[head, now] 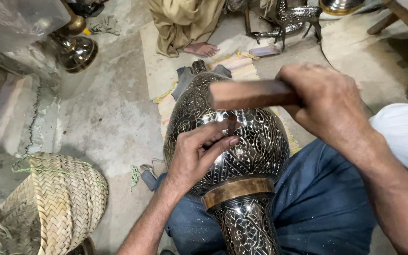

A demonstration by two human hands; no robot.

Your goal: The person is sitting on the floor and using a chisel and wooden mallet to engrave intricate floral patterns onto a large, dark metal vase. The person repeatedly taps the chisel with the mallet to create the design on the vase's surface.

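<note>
Hands [260,127] on engraved metal vase [232,141]

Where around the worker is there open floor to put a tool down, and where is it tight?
Bare concrete floor lies open between the woven basket, the brass vessels and the engraved vase. A second bare patch sits upper right near the metal deer figure. It is crowded at the lap: left hand with chisel, right hand with wooden mallet.

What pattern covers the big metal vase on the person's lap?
Dense engraved floral and leaf scrollwork, silvery on black, covers the vase; a plain brass-coloured band rings its neck. Head view.
</note>
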